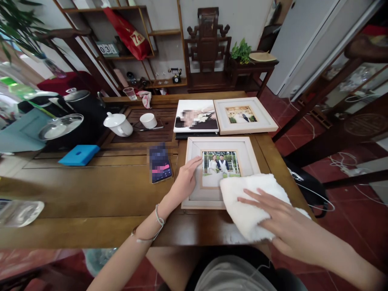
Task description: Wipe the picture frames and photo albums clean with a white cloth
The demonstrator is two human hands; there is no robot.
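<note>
In front of me a light wooden picture frame lies face up, with a photo of two people in a garden in its middle. My left hand rests on the frame's left border, its visible fingers stretched out towards the photo. Over the lower right corner, my right hand presses a folded white towel, fingers spread across the cloth and thumb side low. The towel hides that corner and overhangs the table's front edge. Behind it lie a second framed photo and a white-edged photo panel.
On the wooden table, a phone lies left of the frame. Further left are a blue box, a lidded white cup, a small white bowl and a dark kettle. A dark chair stands right.
</note>
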